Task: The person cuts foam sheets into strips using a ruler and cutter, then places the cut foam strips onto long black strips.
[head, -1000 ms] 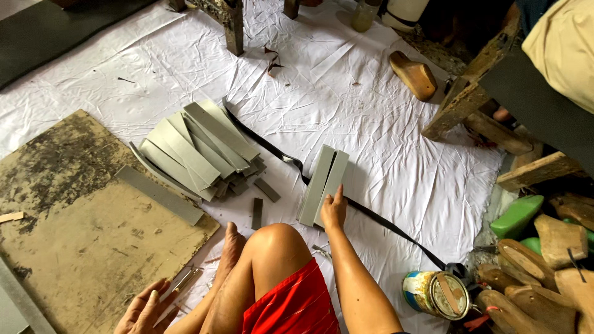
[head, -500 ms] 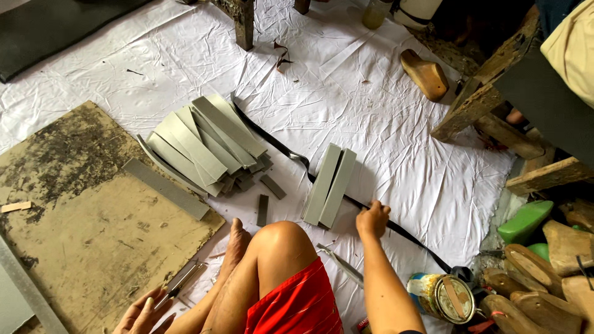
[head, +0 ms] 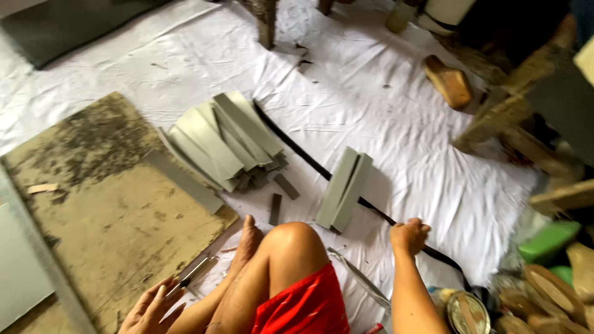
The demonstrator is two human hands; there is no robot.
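Strap [head: 346, 188], long, thin and black, lies on the white sheet [head: 396, 124], running diagonally from beside the fanned grey strips [head: 223, 145], past the strip pair [head: 344, 188], toward the tin [head: 467, 312]. Right hand [head: 408, 236] is fisted around it just past the pair, toward the tin. Left hand [head: 151, 308], fingers spread, rests on the board [head: 105, 210], touching a cutter [head: 192, 275], well away from the strap.
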